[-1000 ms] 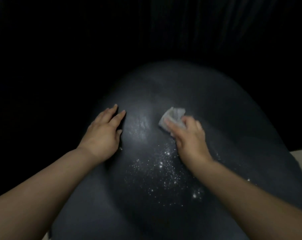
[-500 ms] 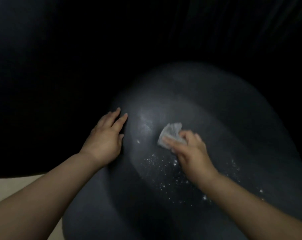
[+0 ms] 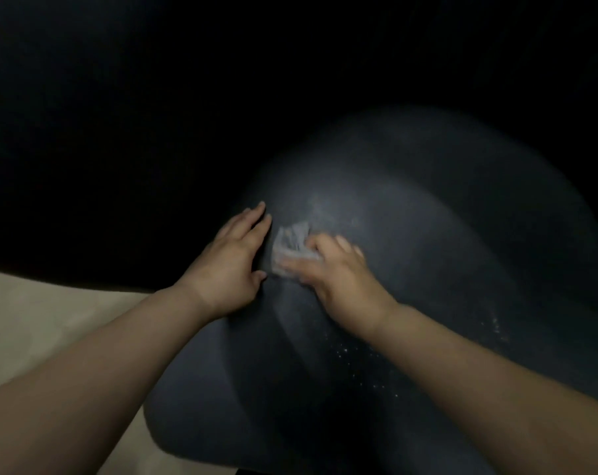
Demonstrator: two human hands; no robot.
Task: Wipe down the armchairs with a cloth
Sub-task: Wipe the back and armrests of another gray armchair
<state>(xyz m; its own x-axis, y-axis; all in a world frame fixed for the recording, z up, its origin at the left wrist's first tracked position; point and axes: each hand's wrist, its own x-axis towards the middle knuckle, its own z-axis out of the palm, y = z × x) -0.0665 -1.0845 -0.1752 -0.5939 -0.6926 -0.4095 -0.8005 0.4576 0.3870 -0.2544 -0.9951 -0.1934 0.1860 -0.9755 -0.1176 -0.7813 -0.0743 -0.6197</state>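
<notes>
Dark rounded armchair (image 3: 428,252) over pale floor (image 3: 44,320), left hand (image 3: 229,265) flat at its left edge, fingers straight, right hand (image 3: 338,272) gripping crumpled white cloth (image 3: 290,243) just beside it, white specks (image 3: 369,368) nearer the right edge

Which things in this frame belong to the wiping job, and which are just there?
In the job:
- small crumpled white cloth, held by the right hand
- dark grey rounded armchair surface, with white specks
- left hand, resting flat on it

Just there:
- pale beige floor
</notes>
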